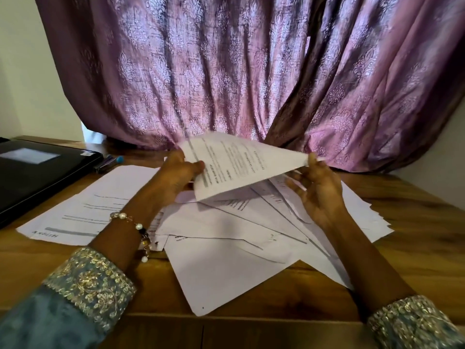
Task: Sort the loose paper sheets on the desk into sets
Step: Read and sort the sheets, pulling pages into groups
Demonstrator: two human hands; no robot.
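from the head view, the left hand point(176, 173) and the right hand point(318, 187) each pinch in their fingers a side of a printed white paper sheet point(234, 167), lifted above the scattered white paper sheets point(226, 248) at the middle of the brown wooden desk point(415, 222); a black closed laptop point(37, 170) lies at the desk's left edge.

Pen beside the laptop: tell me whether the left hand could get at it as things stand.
Probably not yet: the left hand is gripping the lifted sheet. The path to the pen looks unobstructed once it lets go.
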